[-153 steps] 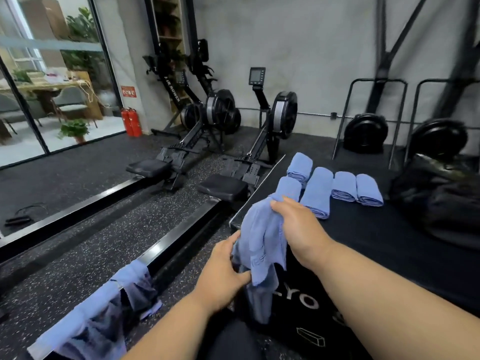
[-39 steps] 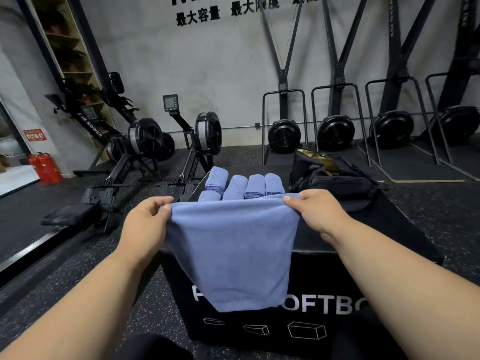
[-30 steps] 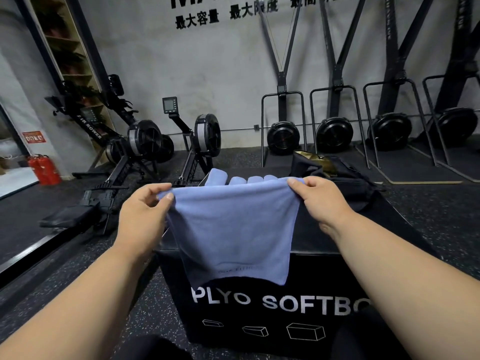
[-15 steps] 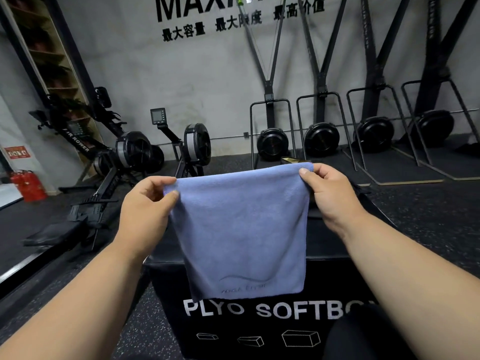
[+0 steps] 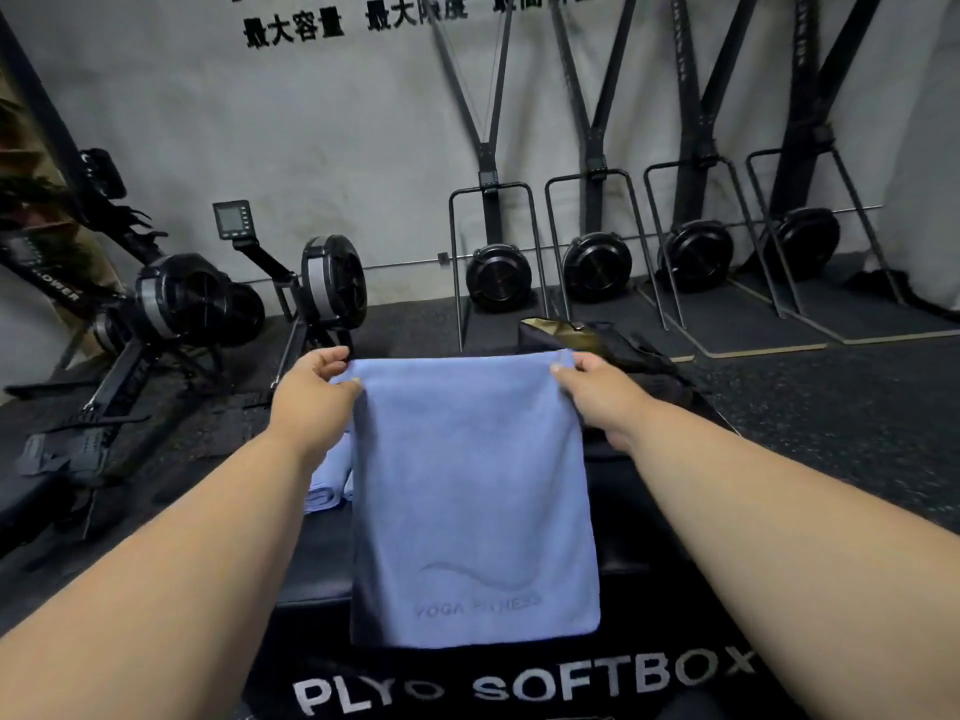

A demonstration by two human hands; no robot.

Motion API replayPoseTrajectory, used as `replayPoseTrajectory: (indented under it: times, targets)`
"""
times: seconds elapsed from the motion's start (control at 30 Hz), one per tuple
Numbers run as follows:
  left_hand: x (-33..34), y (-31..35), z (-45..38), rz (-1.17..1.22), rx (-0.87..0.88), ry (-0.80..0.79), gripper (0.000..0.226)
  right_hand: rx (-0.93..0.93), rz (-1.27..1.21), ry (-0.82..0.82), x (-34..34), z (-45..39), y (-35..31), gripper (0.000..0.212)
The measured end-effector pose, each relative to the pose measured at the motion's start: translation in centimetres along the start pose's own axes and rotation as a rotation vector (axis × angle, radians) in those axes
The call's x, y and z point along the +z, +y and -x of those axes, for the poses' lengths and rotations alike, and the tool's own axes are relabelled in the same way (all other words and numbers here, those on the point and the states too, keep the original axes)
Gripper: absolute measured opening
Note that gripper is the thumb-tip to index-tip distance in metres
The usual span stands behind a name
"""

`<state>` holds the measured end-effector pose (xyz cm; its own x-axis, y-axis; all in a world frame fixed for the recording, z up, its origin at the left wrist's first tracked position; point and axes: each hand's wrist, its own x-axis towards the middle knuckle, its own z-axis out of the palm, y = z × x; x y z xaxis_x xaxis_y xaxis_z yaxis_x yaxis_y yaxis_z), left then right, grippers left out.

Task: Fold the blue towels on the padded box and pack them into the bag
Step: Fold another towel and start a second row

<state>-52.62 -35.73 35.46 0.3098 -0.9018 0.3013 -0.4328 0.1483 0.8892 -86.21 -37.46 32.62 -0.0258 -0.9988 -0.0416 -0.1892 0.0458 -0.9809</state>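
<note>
Now left hand (image 5: 311, 392) and right hand (image 5: 597, 389) each pinch top corner of blue towel (image 5: 470, 496), spread flat over padded box (image 5: 675, 553); bag (image 5: 613, 350) behind.

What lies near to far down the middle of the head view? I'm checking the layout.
Padded box → blue towel held up at its top corners by left hand and right hand → bag.
</note>
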Motion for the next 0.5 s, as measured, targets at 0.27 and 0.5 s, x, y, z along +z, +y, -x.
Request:
replayPoseTrajectory:
  times: [0.27, 0.5]
  targets:
    - [3.7, -10.5, 4.4, -0.181, -0.171, -0.055, 0.017, 0.251, 0.461, -0.093, 1.7, -0.1, 11.5, 0.045]
    - [3.1, -16.9, 15.3, -0.191, -0.381, -0.028, 0.009, 0.174, 0.664, 0.140, 1.5, 5.7, 17.3, 0.013]
